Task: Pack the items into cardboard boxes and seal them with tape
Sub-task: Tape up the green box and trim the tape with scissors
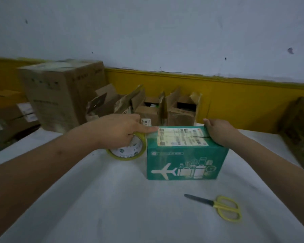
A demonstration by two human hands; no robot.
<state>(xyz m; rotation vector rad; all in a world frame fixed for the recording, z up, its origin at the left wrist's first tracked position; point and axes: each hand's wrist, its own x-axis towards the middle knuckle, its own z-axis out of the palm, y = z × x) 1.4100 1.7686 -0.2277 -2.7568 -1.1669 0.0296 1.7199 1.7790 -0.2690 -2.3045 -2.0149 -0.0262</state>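
My left grip [119, 130] is curled round the tape roll [128, 149], pinching it at the top, with the forefinger stretched out onto the left edge of the green box [186, 160]. The roll hangs just beside the box's left wall, low over the white surface [112, 199]. My right grip [219, 130] lies palm down on the right end of the box top, fingers loose, clasping nothing.

The box sits mid-surface with its flaps folded down, so what's inside is hidden. A shipping label [181, 136] covers most of the top, and the seam shows dark to its right. Scissors [218, 206] lie closed on the surface, nearer me and to the right, well apart from the box.

Against the wall, a small brown box [149, 111] stands open with something pale inside. The open box beside it [182, 111] shows only dark. A tall carton [60, 95] stands at the left, closed.
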